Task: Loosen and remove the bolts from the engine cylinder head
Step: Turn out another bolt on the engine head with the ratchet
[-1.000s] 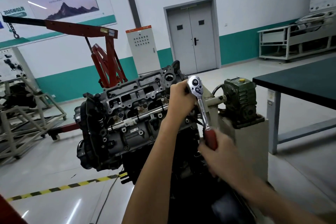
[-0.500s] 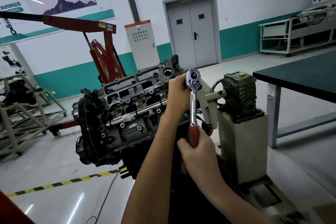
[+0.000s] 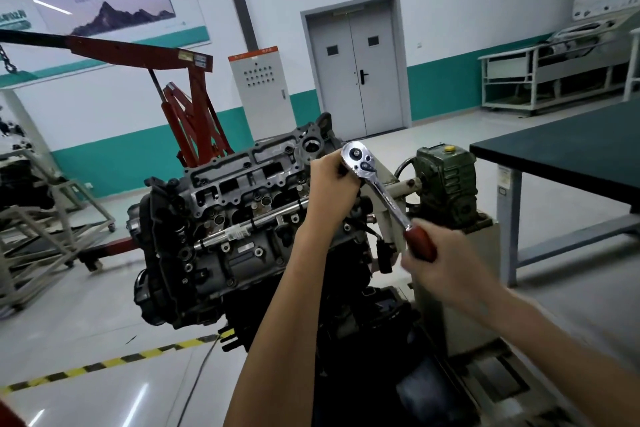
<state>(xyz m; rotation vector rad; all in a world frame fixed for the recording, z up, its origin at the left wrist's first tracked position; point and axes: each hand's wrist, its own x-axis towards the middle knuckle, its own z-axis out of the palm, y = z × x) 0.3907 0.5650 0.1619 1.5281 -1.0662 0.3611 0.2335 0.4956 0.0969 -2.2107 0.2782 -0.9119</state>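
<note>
Left hand [image 3: 334,180] cups ratchet [image 3: 375,182] head, steadying it on cylinder head [image 3: 242,184]; right hand [image 3: 438,260] grips handle for leverage; bolt hidden, probably underneath.

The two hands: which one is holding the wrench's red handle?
The right hand, lower and nearer the camera, grips the red handle of the ratchet wrench. The left hand is curled up at its chrome head, beside the engine.

One wide-angle view from my head, facing forward and down, close to my left hand [image 3: 332,180], right hand [image 3: 446,263], engine [image 3: 225,218].
</note>
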